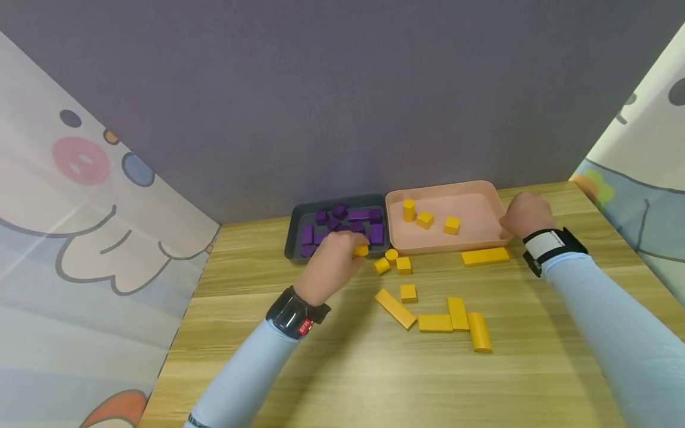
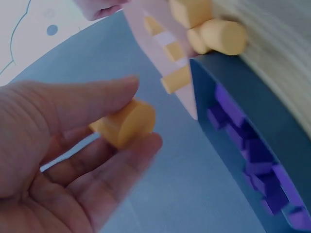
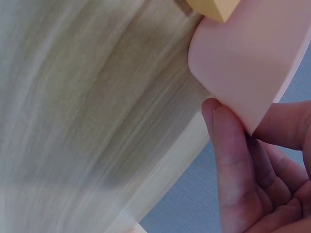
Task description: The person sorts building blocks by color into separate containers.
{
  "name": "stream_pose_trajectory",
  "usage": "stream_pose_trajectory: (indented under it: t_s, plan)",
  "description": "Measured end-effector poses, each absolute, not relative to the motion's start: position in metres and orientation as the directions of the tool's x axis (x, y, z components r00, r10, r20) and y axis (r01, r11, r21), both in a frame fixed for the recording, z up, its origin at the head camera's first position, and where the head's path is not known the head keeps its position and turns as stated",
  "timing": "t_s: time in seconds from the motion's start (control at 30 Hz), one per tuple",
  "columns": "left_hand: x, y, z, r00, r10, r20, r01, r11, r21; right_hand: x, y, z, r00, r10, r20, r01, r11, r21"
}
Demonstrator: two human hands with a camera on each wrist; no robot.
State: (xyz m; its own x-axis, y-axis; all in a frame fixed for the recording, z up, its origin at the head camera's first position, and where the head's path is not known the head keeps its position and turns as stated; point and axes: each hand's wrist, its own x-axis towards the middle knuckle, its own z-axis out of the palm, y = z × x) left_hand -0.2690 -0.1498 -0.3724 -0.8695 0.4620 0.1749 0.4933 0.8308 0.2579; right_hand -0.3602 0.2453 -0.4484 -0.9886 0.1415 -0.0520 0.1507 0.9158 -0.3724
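Just rightward of the held yellow cylinder (image 2: 127, 123) lay the pink tray (image 1: 473, 205)

The left hand (image 1: 334, 261) pinched the cylinder between thumb and fingertips, near the right end of the dark tray (image 1: 290, 238), where purple blocks (image 1: 377, 233) lay. In the left wrist view one round end faced outward past the fingertips, and the short body ran back toward the palm, so its long axis pointed roughly along the grip.

From that hand, the pink tray's left end stood to the right and slightly farther from the person, just beside the dark tray. The right hand (image 1: 528, 215) was at the opposite end, gripping the pink tray's edge between thumb and fingers, as the right wrist view showed. So the tray lay between the two hands, with the cylinder on its left side and the left hand much the nearer to that end.

Inside the pink tray an upright cylinder (image 1: 409, 210) stood toward the left, with two cubes (image 1: 452, 225) farther right. On the table (image 1: 246, 261), a lying cylinder (image 1: 382, 266) and an upright short one sat below the two trays' meeting point, near the left fingertips; a flat bar (image 1: 485, 257) rested close to the pink tray's near side.
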Motion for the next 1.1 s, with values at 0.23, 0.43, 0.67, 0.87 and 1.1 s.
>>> stream_pose_trajectory:
  t_s: [0.23, 0.43, 0.67, 0.87, 1.1]
  plan:
    - [-0.291, -0.115, -0.368, -0.848, 0.484, 0.217, 0.53, 0.773, 0.35, -0.358, 0.248, -0.45, -0.987, 0.155, -0.042, 0.159, 0.908, -0.387]
    - [-0.307, -0.09, -0.375, -0.81, 0.508, 0.292, 0.584, 0.746, 0.321, -0.356, 0.245, -0.452, -0.99, 0.136, -0.023, 0.134, 0.916, -0.378]
    - [-0.327, -0.064, -0.388, -0.85, 0.475, 0.226, 0.526, 0.767, 0.368, -0.356, 0.239, -0.451, -0.987, 0.148, -0.055, 0.158, 0.908, -0.388]
    - [-0.34, -0.044, -0.407, -0.863, 0.472, 0.179, 0.504, 0.779, 0.374, -0.355, 0.235, -0.453, -0.99, 0.136, -0.035, 0.138, 0.912, -0.386]
    - [-0.349, -0.03, -0.424, -0.852, 0.504, 0.14, 0.517, 0.773, 0.368, -0.353, 0.23, -0.451, -0.989, 0.143, -0.043, 0.148, 0.907, -0.393]
